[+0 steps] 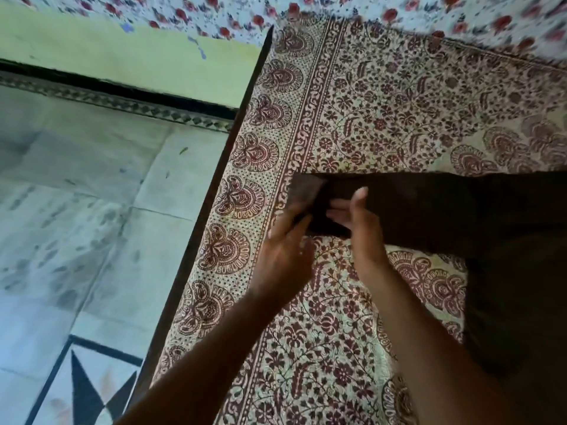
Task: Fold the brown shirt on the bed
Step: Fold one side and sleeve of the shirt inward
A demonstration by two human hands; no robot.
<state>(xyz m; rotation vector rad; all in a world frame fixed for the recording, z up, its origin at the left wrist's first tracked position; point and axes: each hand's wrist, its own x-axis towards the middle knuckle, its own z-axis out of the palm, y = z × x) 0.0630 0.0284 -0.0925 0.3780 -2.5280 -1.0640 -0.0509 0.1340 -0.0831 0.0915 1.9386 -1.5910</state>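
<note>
Head | left hand [283, 253] pinching sleeve cuff [306, 191] | right hand [357, 222] flat, released on brown shirt [445, 216] | flatten sleeve before folding inward

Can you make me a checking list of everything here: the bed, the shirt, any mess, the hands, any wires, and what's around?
Surface: bed covered by a cream sheet with maroon flower print, dark edge on its left.
Job's things: brown shirt lies on the sheet; its sleeve reaches left, toward the bed edge.
Clutter: a white cloth with red roses at the far end.
Hands: left hand holds the sleeve end; right hand is on the sleeve, fingers blurred.
Cables: nothing seen.
Surroundings: tiled floor with a black star shape, pale green wall.
</note>
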